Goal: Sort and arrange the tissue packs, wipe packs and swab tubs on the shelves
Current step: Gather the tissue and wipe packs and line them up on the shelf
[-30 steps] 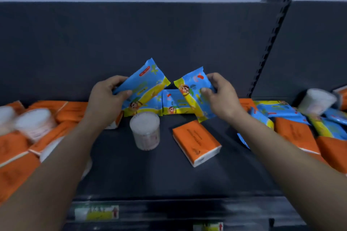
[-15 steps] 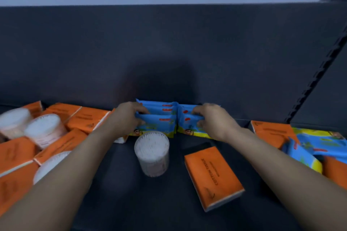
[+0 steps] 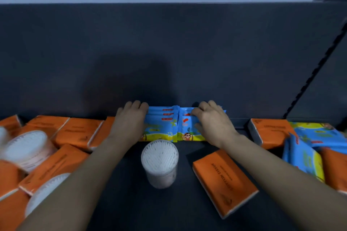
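Observation:
Two short stacks of blue-and-yellow wipe packs stand side by side against the dark back panel: the left stack (image 3: pixel 162 124) and the right stack (image 3: pixel 186 131). My left hand (image 3: pixel 129 121) grips the left stack's outer end, fingers curled over its top edge. My right hand (image 3: pixel 213 121) grips the right stack from above and from its right side. A clear swab tub (image 3: pixel 159 165) stands upright just in front of the stacks, between my forearms. An orange tissue pack (image 3: pixel 225 180) lies flat, askew, under my right forearm.
Orange tissue packs (image 3: pixel 78 133) and swab tubs (image 3: pixel 26 148) lie jumbled on the left. On the right are another orange pack (image 3: pixel 270 133) and loose wipe packs (image 3: pixel 304 155). A slotted upright (image 3: pixel 315 69) rises at the right. The dark shelf (image 3: pixel 122 202) shows at the front.
Both hands carried the wipe packs down from mid-air and set them against the back panel. The view has moved closer and to the left.

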Action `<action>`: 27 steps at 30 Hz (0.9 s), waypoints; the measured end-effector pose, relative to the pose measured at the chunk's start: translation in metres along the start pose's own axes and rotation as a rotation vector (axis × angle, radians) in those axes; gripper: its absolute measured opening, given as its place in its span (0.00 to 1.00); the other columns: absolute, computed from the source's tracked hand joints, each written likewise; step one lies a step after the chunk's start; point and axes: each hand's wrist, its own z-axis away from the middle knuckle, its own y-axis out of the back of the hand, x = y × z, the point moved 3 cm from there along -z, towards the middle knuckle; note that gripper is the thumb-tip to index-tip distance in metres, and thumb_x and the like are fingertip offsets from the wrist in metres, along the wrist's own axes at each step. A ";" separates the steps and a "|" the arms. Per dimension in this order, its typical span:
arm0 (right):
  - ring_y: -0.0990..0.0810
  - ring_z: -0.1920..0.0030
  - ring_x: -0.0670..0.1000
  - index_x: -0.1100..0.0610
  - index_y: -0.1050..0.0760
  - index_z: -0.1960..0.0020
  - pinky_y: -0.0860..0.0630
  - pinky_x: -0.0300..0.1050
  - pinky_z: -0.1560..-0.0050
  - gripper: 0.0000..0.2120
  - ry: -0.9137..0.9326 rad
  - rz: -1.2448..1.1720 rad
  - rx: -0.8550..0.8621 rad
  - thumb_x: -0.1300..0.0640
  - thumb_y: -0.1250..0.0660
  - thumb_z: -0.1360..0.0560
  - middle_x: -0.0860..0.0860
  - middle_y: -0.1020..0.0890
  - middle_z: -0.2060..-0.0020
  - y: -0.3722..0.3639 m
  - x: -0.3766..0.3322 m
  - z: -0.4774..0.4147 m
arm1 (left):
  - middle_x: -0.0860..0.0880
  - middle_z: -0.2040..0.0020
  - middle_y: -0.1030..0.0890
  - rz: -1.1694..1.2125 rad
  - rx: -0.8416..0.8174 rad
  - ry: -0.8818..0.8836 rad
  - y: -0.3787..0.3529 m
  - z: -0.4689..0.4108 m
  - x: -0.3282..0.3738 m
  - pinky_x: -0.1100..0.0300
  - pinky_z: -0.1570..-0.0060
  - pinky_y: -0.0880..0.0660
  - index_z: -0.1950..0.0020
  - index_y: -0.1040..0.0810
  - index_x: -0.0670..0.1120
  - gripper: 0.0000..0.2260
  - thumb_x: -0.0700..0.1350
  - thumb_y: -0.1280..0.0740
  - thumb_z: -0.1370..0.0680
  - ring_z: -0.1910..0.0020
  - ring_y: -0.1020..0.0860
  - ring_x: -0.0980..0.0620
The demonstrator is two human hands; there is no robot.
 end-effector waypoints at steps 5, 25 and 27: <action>0.27 0.50 0.56 0.57 0.27 0.41 0.29 0.48 0.51 0.23 -0.070 0.117 -0.032 0.62 0.27 0.35 0.54 0.24 0.51 -0.008 -0.008 0.004 | 0.43 0.46 0.26 -0.086 0.047 -0.054 -0.002 -0.002 0.001 0.49 0.50 0.31 0.43 0.29 0.44 0.16 0.42 0.31 0.29 0.45 0.27 0.41; 0.20 0.53 0.62 0.59 0.20 0.49 0.23 0.55 0.53 0.17 -0.479 0.086 0.044 0.51 0.36 0.33 0.58 0.18 0.55 0.077 0.052 0.170 | 0.49 0.55 0.22 0.597 0.145 -0.544 0.074 0.029 0.160 0.47 0.48 0.27 0.51 0.23 0.45 0.05 0.44 0.34 0.26 0.52 0.23 0.45; 0.20 0.52 0.63 0.59 0.20 0.48 0.23 0.55 0.52 0.16 -0.536 0.086 0.043 0.53 0.33 0.32 0.58 0.18 0.53 0.083 0.072 0.200 | 0.49 0.55 0.22 0.632 0.122 -0.584 0.071 0.037 0.195 0.49 0.48 0.27 0.51 0.23 0.45 0.05 0.41 0.32 0.27 0.52 0.23 0.46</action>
